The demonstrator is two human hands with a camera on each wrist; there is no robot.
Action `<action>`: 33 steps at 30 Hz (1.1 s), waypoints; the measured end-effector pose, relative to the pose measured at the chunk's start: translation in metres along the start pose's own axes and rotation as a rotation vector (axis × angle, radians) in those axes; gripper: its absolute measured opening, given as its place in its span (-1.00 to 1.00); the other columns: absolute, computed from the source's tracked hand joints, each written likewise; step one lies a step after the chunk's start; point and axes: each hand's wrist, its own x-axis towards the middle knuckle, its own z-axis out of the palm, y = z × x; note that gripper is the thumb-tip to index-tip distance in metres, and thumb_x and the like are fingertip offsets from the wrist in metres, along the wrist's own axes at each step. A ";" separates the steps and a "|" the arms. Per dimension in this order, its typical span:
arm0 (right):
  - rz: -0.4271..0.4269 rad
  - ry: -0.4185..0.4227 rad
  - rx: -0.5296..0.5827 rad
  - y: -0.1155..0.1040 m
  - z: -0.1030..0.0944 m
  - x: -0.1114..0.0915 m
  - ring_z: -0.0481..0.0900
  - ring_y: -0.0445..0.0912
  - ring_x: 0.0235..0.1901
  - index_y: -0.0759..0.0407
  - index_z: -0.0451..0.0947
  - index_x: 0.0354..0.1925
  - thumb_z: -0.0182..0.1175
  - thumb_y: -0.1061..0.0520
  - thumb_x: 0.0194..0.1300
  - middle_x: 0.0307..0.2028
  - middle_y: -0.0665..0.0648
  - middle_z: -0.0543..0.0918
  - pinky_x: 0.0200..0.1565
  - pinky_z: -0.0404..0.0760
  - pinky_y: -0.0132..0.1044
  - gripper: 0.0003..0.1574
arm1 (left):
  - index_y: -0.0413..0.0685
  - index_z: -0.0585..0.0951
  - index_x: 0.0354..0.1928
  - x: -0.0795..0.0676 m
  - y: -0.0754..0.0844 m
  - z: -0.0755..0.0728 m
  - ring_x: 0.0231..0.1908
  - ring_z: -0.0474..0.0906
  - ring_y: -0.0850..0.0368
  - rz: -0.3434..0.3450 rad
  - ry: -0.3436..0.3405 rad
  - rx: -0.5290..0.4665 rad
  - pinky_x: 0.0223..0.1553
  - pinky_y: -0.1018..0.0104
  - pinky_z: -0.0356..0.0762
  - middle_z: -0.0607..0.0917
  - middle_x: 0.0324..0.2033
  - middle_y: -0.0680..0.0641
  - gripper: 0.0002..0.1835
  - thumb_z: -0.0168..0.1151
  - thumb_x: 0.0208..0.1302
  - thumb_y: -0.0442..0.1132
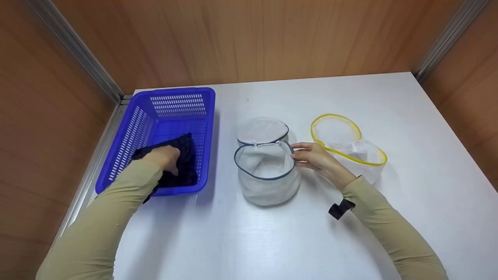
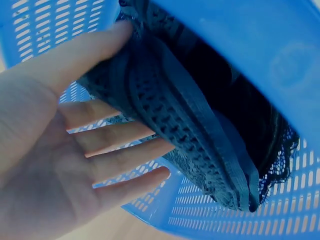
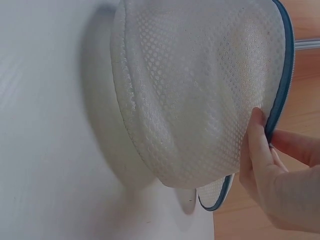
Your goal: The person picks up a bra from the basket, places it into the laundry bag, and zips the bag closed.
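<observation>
Head view is showing a blue basket (image 1: pixel 173 126) sitting toward nine o'clock on the white surface (image 1: pixel 233 237), with a white mesh bag (image 1: pixel 268 190) standing near the middle. My left grip (image 1: pixel 165 157) is reaching inside the basket, toward its six o'clock end, and is holding a black lace-edged cloth (image 1: pixel 186 163). From the left wrist, my thumb is lying over the near side of the cloth while my other fingers are reaching behind it, their tips partly hidden. The cloth is lying bunched in the basket, its patterned band and scalloped lace edge showing beside the slotted walls. My right grip (image 1: pixel 317 157) is pinching the dark blue rim (image 1: pixel 268 179) of the white bag, between two and three o'clock on its round mouth. From the right wrist, my thumb and fingers are closing on either side of that rim, and the mesh is bulging away from them. The bag is facing its mouth upward, and its round lid (image 1: pixel 262 131) is folding back at twelve o'clock, joining the rim there. Toward two o'clock from the bag, just beyond my right grip, a yellow-rimmed mesh bag (image 1: pixel 352 157) is resting on the surface. Below my right wrist, a small black block (image 1: pixel 337 210) is jutting from my khaki sleeve (image 1: pixel 383 221).
</observation>
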 end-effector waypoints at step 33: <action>0.016 -0.002 0.024 0.002 -0.006 -0.001 0.56 -0.20 -0.38 0.46 0.26 0.07 0.05 0.43 0.14 -0.40 0.03 0.58 -0.25 0.57 -0.36 -0.51 | -0.40 0.46 -0.52 -0.006 -0.028 -0.013 -0.39 0.50 -0.26 0.052 0.378 -0.136 -0.36 -0.06 0.45 0.56 -0.46 -0.37 -0.94 0.08 -0.16 -0.53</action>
